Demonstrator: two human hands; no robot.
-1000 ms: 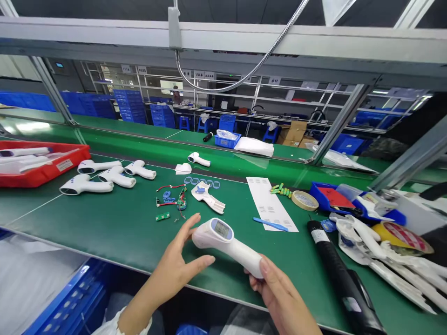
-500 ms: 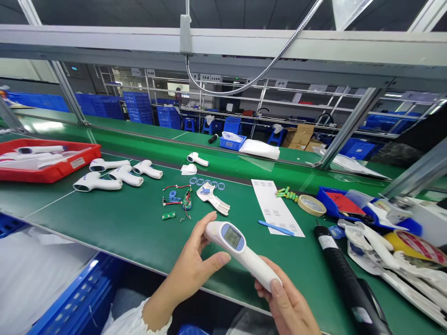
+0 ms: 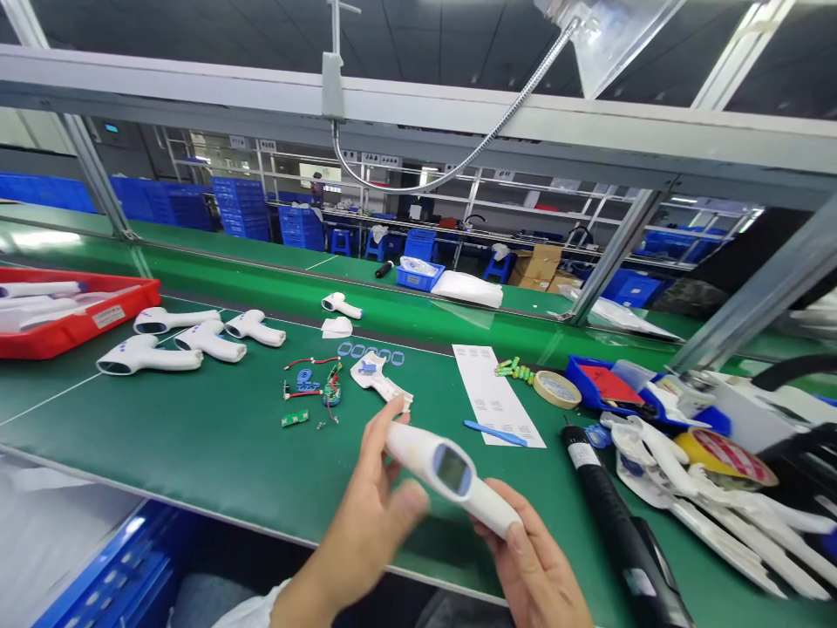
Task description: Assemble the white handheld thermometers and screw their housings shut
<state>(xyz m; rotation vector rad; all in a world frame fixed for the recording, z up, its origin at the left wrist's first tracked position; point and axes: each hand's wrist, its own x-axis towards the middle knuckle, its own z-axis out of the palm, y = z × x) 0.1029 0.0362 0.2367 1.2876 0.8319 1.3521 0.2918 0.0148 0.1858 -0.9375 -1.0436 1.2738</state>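
Held up over the green tabletop (image 3: 196, 419), white thermometer (image 3: 418, 449) gripped lightly, left hand (image 3: 366, 515) curled round one end, right hand (image 3: 529, 558) round the other, screen (image 3: 452, 469) tilted up, probably just for a good look.

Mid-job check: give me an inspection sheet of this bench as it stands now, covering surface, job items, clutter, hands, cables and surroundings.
Surface: green bench mat, items spread across it.
Job items: white infrared thermometer held up; opened white housing, circuit board and small green board lie ahead.
Clutter: blue tray, masking tape roll, black tube, heap of white housings at right; red tray at left.
Hands: right hand grips the handle; left hand, blurred, at the thermometer's head, contact unclear.
Cables: thin red wires near the circuit board; metal hose overhead.
Surroundings: blue crates, cardboard boxes beyond the bench.
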